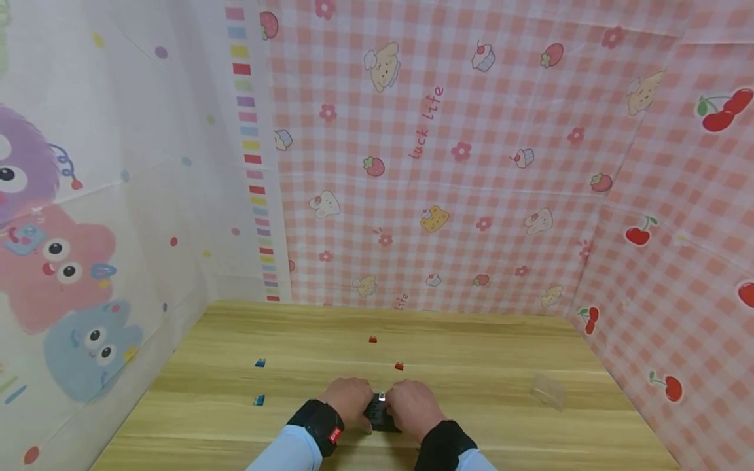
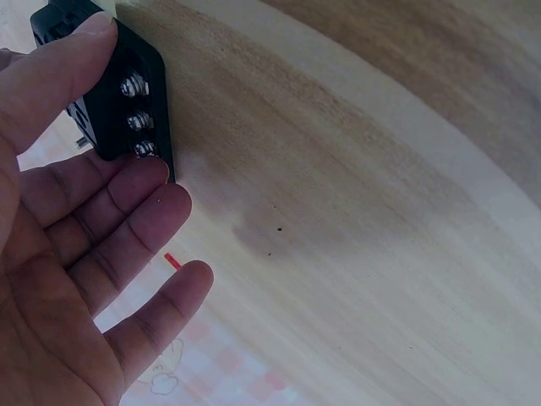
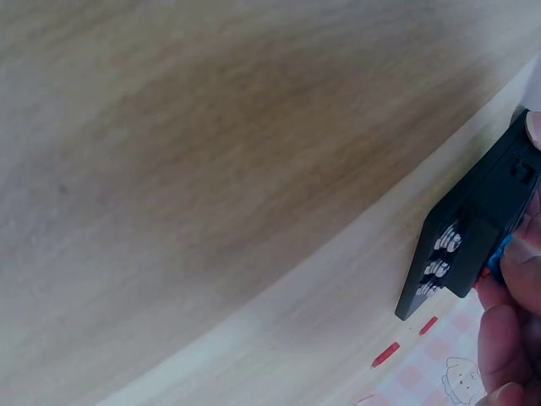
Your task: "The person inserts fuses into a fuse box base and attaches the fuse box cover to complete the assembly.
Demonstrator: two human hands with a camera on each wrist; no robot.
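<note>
In the head view, a black plastic block (image 1: pixel 383 417) stands between my two hands near the table's front. My left hand (image 1: pixel 349 400) grips its left side; in the left wrist view the thumb lies on one face and fingers are beneath. Three metal screw terminals (image 2: pixel 138 121) line the block's end there. My right hand (image 1: pixel 412 407) is at the block's other side. In the right wrist view its thumb and fingers pinch a small blue piece (image 3: pixel 500 252) against the block, with a bit of red beside it. The fingers partly hide that piece.
Two small blue pieces (image 1: pixel 260 363) lie on the wooden table (image 1: pixel 483 353) to the left. Beyond my hands are two small red pieces (image 1: pixel 399 366). A clear plastic piece (image 1: pixel 548 391) sits at right. Patterned cloth walls (image 1: pixel 436 248) enclose the table's back and sides.
</note>
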